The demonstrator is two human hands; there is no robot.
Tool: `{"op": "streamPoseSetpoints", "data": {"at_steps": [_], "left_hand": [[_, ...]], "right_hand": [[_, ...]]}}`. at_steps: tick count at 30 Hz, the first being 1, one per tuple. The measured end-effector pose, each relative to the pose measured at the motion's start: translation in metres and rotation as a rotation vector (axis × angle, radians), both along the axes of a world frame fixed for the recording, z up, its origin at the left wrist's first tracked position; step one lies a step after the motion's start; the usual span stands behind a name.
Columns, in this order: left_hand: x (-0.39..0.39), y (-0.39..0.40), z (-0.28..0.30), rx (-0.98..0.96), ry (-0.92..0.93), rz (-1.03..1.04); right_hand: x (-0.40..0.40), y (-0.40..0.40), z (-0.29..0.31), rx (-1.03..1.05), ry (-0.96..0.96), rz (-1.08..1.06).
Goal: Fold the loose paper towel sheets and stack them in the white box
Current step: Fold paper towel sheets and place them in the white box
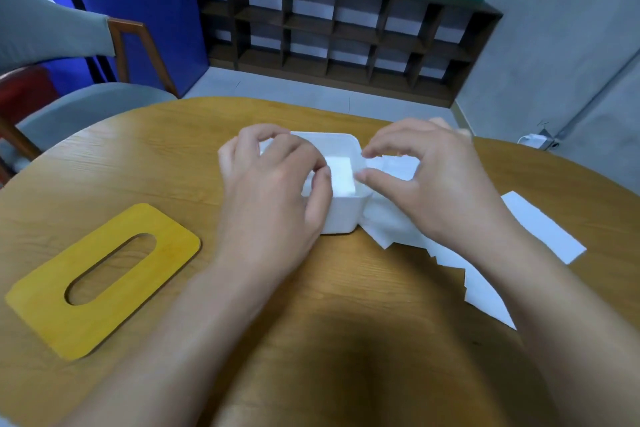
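The white box [341, 215] at frame centre holds a folded sheet [341, 175], which the left hand [273, 191] and right hand [426, 177] pinch at its edges.

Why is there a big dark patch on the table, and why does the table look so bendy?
Head view: the dark patch on the table near the bottom is a shadow, probably the person's own; the wide-angle lens curves the edges; the left hand and right hand look slightly soft.
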State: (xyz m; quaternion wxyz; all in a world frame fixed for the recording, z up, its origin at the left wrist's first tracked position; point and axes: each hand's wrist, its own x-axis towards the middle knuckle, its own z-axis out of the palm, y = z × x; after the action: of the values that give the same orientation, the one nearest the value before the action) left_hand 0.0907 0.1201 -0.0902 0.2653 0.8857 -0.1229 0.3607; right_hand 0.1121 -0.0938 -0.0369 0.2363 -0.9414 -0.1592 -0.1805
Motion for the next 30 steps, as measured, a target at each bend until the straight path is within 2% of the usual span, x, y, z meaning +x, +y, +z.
{"op": "streamPoseSetpoints", "data": {"at_steps": [2, 5, 8, 11, 16, 22, 30], "left_hand": [[-0.01, -0.025, -0.004, 0.008, -0.02, -0.124], [-0.026, -0.064, -0.016, 0.093, 0.025, -0.301], [-0.038, -0.093, -0.033, 0.151, 0.153, -0.405], [-0.043, -0.105, -0.047, 0.157, 0.29, -0.434], [-0.04, -0.108, -0.056, 0.178, 0.399, -0.458], [-0.043, -0.108, -0.061, 0.206, 0.451, -0.483], [-0.042, -0.114, -0.061, 0.188, 0.461, -0.544]], "right_hand": [[-0.021, -0.02, -0.005, 0.088, -0.01, -0.042], [-0.052, -0.047, -0.024, 0.156, 0.08, -0.103], [-0.068, -0.069, -0.047, 0.099, 0.167, -0.169], [-0.073, -0.091, -0.063, 0.024, 0.233, -0.263], [-0.089, -0.118, -0.08, 0.05, 0.213, -0.352], [-0.106, -0.134, -0.095, -0.081, 0.258, -0.272], [-0.108, -0.129, -0.09, -0.133, 0.246, -0.195]]}}
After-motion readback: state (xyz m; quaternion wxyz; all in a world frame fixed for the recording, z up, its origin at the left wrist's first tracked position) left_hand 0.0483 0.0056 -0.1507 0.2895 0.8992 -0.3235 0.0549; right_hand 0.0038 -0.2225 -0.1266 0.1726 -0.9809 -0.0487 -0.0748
